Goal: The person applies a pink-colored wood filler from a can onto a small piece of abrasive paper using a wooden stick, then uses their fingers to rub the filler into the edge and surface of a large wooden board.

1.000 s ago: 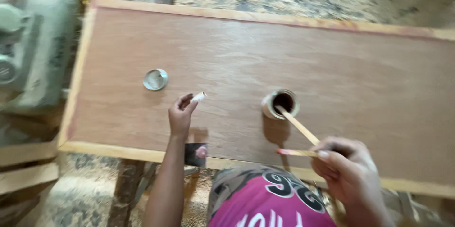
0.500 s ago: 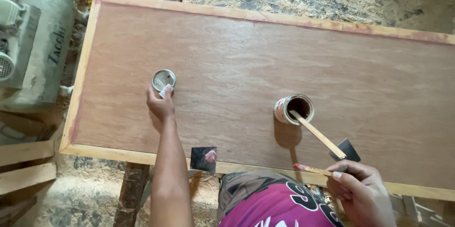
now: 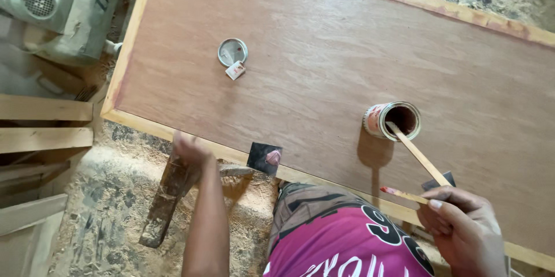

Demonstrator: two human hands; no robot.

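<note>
1 can [image 3: 392, 120], 1 lid [image 3: 232, 52], 2 sticks [image 3: 417, 154]

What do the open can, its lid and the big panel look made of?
Can: apparently thin metal, bright rim, printed wall. Lid: looks like metal, shiny grey disc with a raised edge. Panel: likely plywood, reddish-brown matt face with visible grain, edged in paler wood strips.

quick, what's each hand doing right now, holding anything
Left hand: off the board's near edge, holding nothing visible; open or closed cannot be told.
Right hand: closed on a thin red-tipped stick.
</note>
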